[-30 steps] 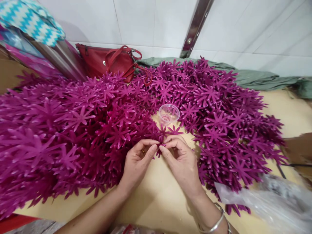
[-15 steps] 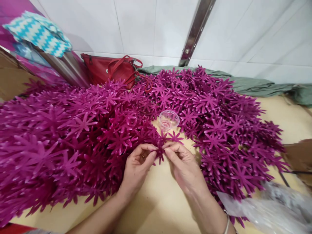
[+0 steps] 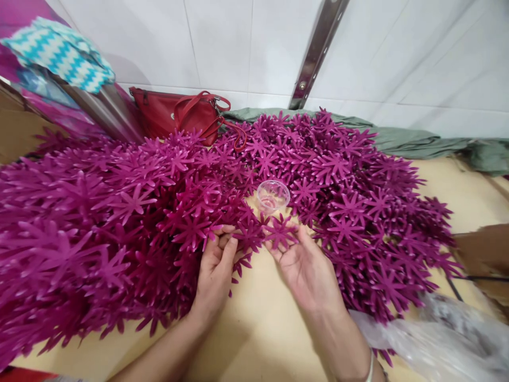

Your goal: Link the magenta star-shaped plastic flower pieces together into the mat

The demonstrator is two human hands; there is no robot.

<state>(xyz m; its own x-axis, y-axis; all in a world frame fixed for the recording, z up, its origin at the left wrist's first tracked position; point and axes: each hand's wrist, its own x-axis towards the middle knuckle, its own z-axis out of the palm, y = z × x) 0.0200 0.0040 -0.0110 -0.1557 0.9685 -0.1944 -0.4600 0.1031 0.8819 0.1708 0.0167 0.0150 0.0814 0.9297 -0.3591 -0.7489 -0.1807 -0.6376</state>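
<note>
Purple star-shaped artificial flowers lie in a large heap (image 3: 87, 233) on the left and another heap (image 3: 358, 207) on the right. My left hand (image 3: 214, 273) is closed, thumb and forefinger together at the edge of a purple artificial flower (image 3: 249, 235); its fingertips are partly covered by petals. In my right hand (image 3: 308, 270), another artificial flower (image 3: 280, 231) is held between the thumb and the fingers curled beneath it. Just beyond the hands stands a small clear plastic cup (image 3: 273, 195) with something reddish in its bottom.
A red handbag (image 3: 159, 114) with its strap leans at the wall behind the left heap. Grey-green cloth (image 3: 417, 140) runs along the table's back. Clear plastic bags (image 3: 441, 339) lie at the lower right. A striped cloth (image 3: 59, 55) hangs over metal at the left.
My hands were pinched close together over one flower; they have moved apart. My right hand has opened out somewhat and now holds a flower face up. The cup has stayed put.
</note>
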